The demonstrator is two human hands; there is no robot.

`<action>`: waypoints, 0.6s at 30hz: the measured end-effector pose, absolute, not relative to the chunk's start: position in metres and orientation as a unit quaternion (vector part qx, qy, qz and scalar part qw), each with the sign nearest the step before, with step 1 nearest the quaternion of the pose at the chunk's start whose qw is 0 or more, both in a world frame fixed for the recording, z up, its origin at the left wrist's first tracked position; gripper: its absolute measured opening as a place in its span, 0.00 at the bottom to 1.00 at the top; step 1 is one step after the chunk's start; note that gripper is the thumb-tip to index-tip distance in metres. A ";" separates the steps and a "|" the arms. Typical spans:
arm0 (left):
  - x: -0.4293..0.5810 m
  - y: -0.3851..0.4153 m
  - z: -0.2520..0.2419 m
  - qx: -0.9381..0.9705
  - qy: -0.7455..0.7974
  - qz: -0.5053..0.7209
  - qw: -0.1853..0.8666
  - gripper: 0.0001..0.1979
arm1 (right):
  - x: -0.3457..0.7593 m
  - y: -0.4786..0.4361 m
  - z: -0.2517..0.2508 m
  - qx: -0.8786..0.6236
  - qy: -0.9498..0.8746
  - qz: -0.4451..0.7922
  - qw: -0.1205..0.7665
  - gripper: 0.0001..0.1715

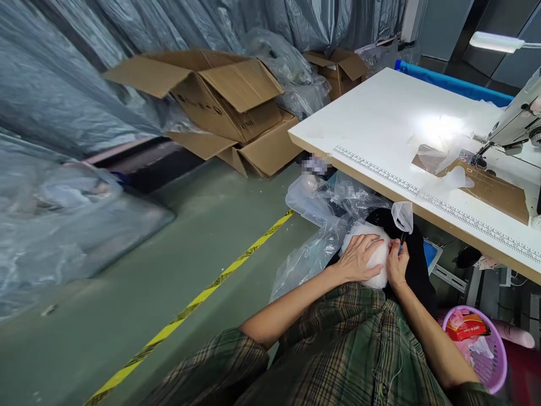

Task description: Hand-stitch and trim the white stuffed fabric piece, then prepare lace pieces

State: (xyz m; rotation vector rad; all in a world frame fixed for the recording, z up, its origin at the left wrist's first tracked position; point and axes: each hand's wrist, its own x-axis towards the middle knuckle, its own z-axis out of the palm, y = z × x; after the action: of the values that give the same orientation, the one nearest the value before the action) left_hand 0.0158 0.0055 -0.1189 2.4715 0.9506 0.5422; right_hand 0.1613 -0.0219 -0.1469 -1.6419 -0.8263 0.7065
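Note:
A soft white fabric bundle [376, 260] rests on my lap, over dark trousers. My left hand [362, 256] lies across it with the fingers spread, pressing on its top. At its right side is my right hand [397, 262], closed in a pinch around a small dark tool with a bit of blue, whose exact kind I cannot make out. Just above that tool, by the table edge, hangs a sheer white fabric piece [402, 216]. Clear plastic bagging [313, 251] spreads under and left of the bundle.
A white sewing table [372, 121] with a printed ruler carries a lit sewing machine [513, 115]. Below it at right stands a pink basket [499, 361]. Open cardboard boxes [228, 107] sit against the plastic-draped wall. Yellow-black tape [203, 296] crosses the green floor.

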 end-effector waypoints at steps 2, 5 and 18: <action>0.010 0.010 -0.124 0.884 0.355 0.187 0.239 0.32 | 0.152 -0.016 -0.153 -0.696 -0.330 0.313 0.556 0.28; 0.002 0.014 -0.132 0.871 0.362 0.194 0.268 0.31 | 0.145 -0.013 -0.158 -0.695 -0.308 0.333 0.558 0.29; 0.080 0.049 -0.036 0.728 0.446 0.503 0.135 0.26 | 0.149 -0.020 -0.147 -0.668 -0.285 0.332 0.602 0.25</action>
State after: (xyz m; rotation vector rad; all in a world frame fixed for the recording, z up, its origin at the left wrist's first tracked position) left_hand 0.0799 0.0488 -0.0356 2.1097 1.2923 1.4575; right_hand 0.1489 -0.0196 -0.1474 -1.5464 -0.6607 0.7689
